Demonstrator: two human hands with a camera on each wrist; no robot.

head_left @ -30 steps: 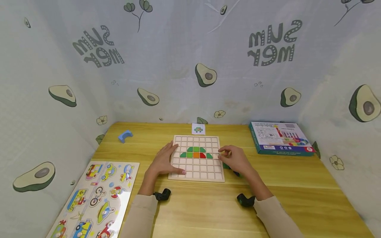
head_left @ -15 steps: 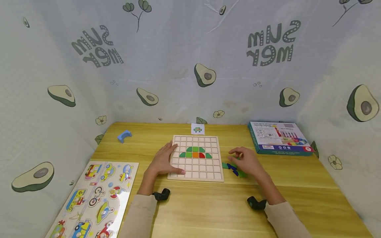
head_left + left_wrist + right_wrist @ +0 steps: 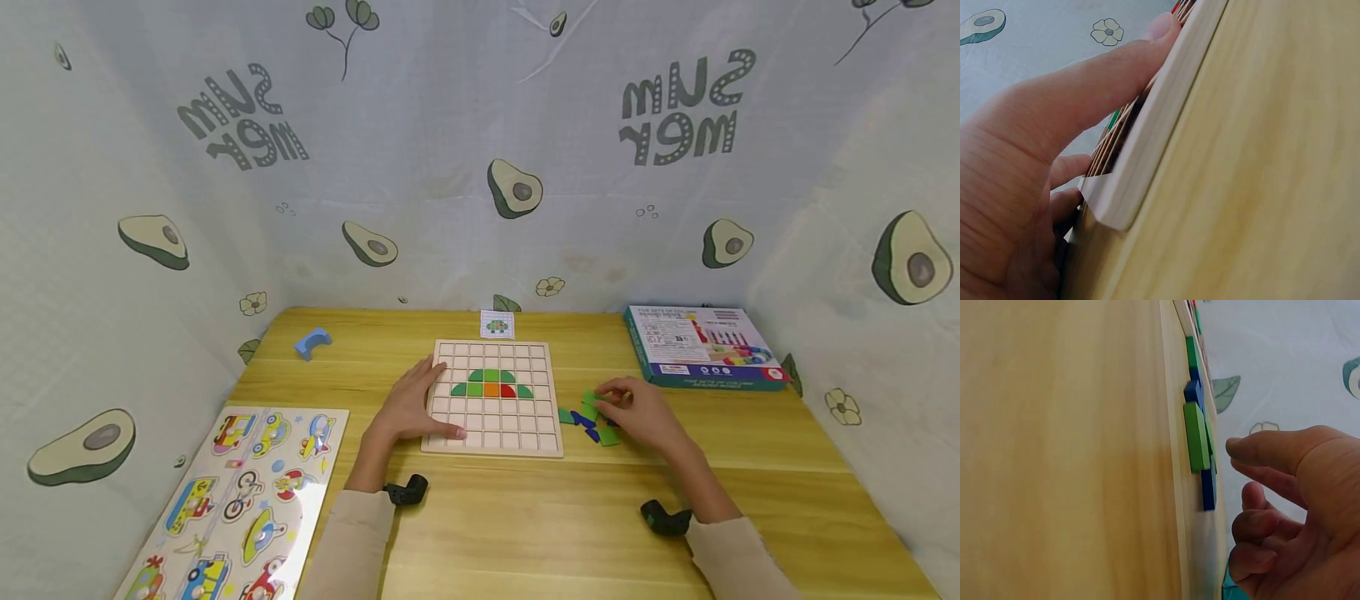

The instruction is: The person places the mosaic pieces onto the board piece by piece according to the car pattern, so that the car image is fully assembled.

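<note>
A pale wooden grid board (image 3: pixel 487 426) lies mid-table, with green, orange and red tiles (image 3: pixel 492 389) set in its cells in a car shape. My left hand (image 3: pixel 411 406) rests at its left side, thumb spread over the front cells and fingers along the edge; in the left wrist view the thumb (image 3: pixel 1104 78) lies across the rim. My right hand (image 3: pixel 639 410) hovers over loose tiles right of the board, its fingertips at a light green tile (image 3: pixel 589 402). Around it lie blue pieces (image 3: pixel 581 419) and another green tile (image 3: pixel 1196 437). Nothing shows between the right thumb and fingers.
A small card (image 3: pixel 497 325) with a printed car lies behind the board. At the back right is a boxed set (image 3: pixel 705 342), and at the back left a blue arch block (image 3: pixel 312 340). A vehicle peg puzzle (image 3: pixel 300 533) covers the front left.
My right hand has moved right, from the board's right edge to the loose tiles, which now show more fully. My left hand and the board keep their places.
</note>
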